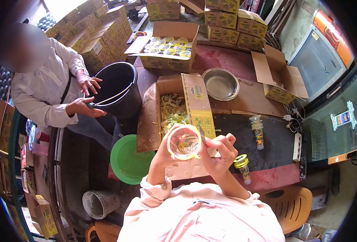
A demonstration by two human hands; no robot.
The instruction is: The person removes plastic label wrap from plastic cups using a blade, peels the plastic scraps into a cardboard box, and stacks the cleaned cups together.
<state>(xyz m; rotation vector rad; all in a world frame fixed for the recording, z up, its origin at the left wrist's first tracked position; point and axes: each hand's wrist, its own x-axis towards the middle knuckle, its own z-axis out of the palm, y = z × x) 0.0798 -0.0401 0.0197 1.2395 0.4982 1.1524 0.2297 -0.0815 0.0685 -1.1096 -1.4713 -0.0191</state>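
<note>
Yellow-rimmed, the clear cup (183,142) is above the open carton (147,121), wrapped by the fingers of the left hand (161,156), while those of the right hand (220,153) pinch an apparent blade (202,132), seemingly for rim-trimming that next calls for steady turning.

Noted yellow around rim of clear cup (184,142), solid black on bucket (128,104), plain green on basin (129,162), silver on bowl (220,84). Recorded yellow and green print over brown on carton (197,101), black with dull red on desk (233,128), orange-tan on chair (294,203), pale pink on near shirt (194,213), faint grey motifs on co-worker's whitish shirt (45,82).
</note>
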